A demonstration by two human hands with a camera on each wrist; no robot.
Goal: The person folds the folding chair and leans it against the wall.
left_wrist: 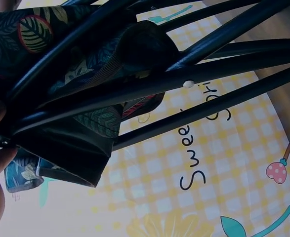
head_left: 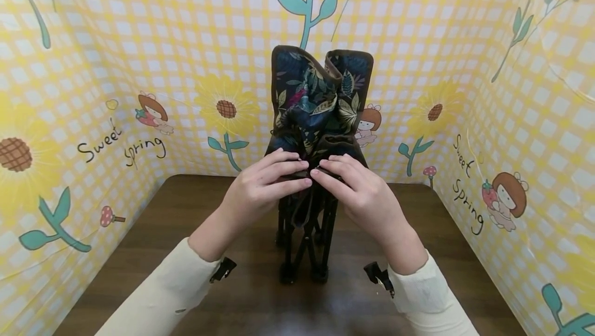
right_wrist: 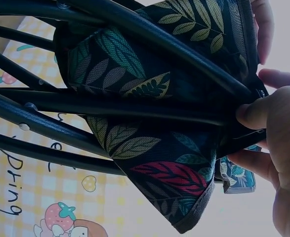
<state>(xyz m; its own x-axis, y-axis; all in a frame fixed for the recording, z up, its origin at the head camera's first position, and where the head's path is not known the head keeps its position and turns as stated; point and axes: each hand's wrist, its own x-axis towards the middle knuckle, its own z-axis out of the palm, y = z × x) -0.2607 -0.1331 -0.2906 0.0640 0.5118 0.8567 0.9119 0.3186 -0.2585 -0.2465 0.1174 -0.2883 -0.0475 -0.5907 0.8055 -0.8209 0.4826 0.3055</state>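
A folding chair [head_left: 304, 93] with dark leaf-print fabric stands upright on the table, its black tube legs [head_left: 304, 253] crossed and drawn close together. My left hand [head_left: 260, 184] grips the top front corner of its frame from the left. From the right, my right hand [head_left: 360, 191] holds the matching corner, fingertips almost meeting the left ones. In the right wrist view the thumb [right_wrist: 253, 113] presses on a tube end, with fingers on the far side of the fabric [right_wrist: 140, 133]. The left wrist view catches only part of the left fingers [left_wrist: 1, 158] at a tube end.
A brown wooden table [head_left: 186, 294] lies beneath the chair. Yellow checked cloth [head_left: 223, 16] with sunflowers and lettering encloses the back and both sides. A black wrist mount [head_left: 224, 270] sits by the left cuff, another mount [head_left: 378, 276] by the right.
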